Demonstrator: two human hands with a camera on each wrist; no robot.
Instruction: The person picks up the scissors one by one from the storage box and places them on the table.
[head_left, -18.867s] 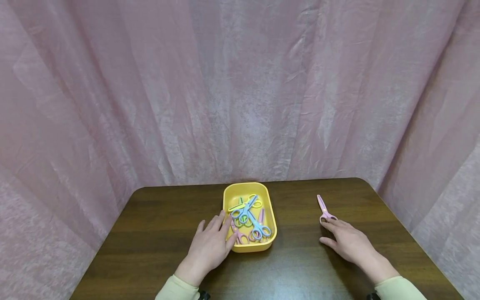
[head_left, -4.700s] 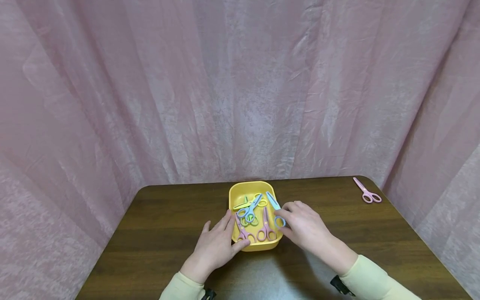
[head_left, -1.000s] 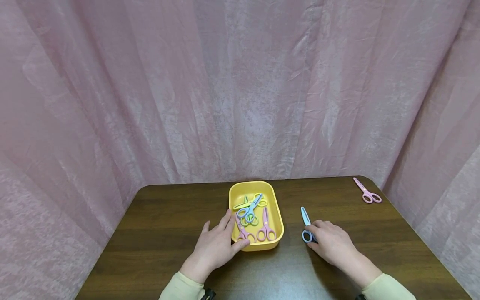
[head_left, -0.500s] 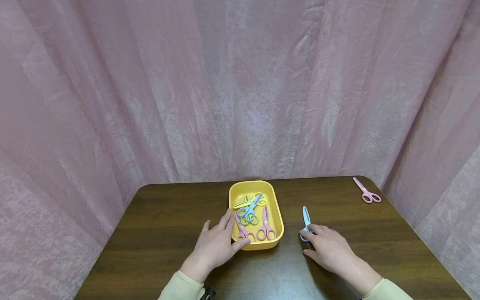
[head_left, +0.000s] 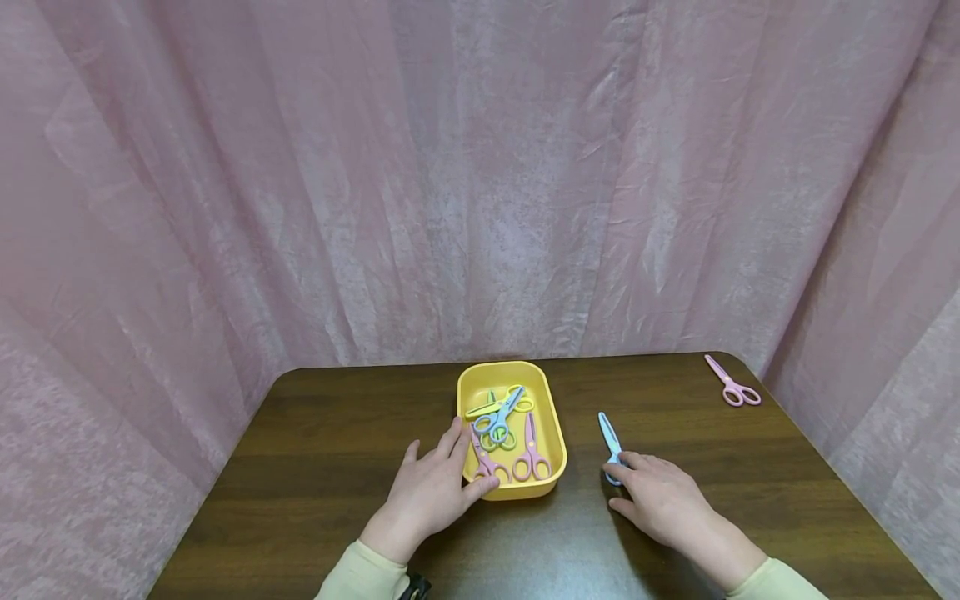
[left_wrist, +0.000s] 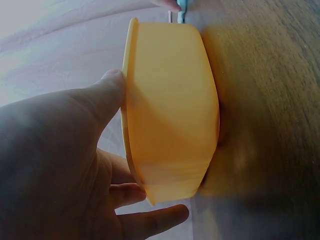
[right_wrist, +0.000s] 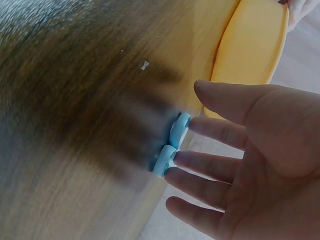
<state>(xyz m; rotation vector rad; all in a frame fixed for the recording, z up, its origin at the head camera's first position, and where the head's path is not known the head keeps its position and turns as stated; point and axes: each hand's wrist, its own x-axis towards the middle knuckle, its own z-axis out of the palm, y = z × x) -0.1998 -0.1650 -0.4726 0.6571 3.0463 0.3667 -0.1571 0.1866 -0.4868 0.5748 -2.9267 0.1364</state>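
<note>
Blue child's scissors [head_left: 610,433] lie on the table right of the yellow bin, blades pointing away. My right hand [head_left: 663,500] is over them, fingertips touching the two finger loops [right_wrist: 179,131], thumb held apart from them. My left hand [head_left: 427,498] rests at the bin's near left corner, straight fingers along the left rim and thumb on the near rim. Inside the yellow bin [head_left: 557,429] lie another blue pair of scissors [head_left: 499,421], yellow scissors [head_left: 487,409], green scissors [head_left: 491,445] and two pink pairs; one pink pair [head_left: 531,454] lies right of the other pink scissors [head_left: 483,461].
Pink scissors [head_left: 733,389] lie near the table's far right corner. The dark wood table [head_left: 337,433] ends at a pink curtain [head_left: 480,183] behind it. A small white speck [right_wrist: 145,65] shows on the tabletop in the right wrist view.
Since the older frames, the pink scissors went to the far right corner and the blue scissors from bin to table. Lately my right thumb has released the blue scissors, whose tip has swung slightly left.
</note>
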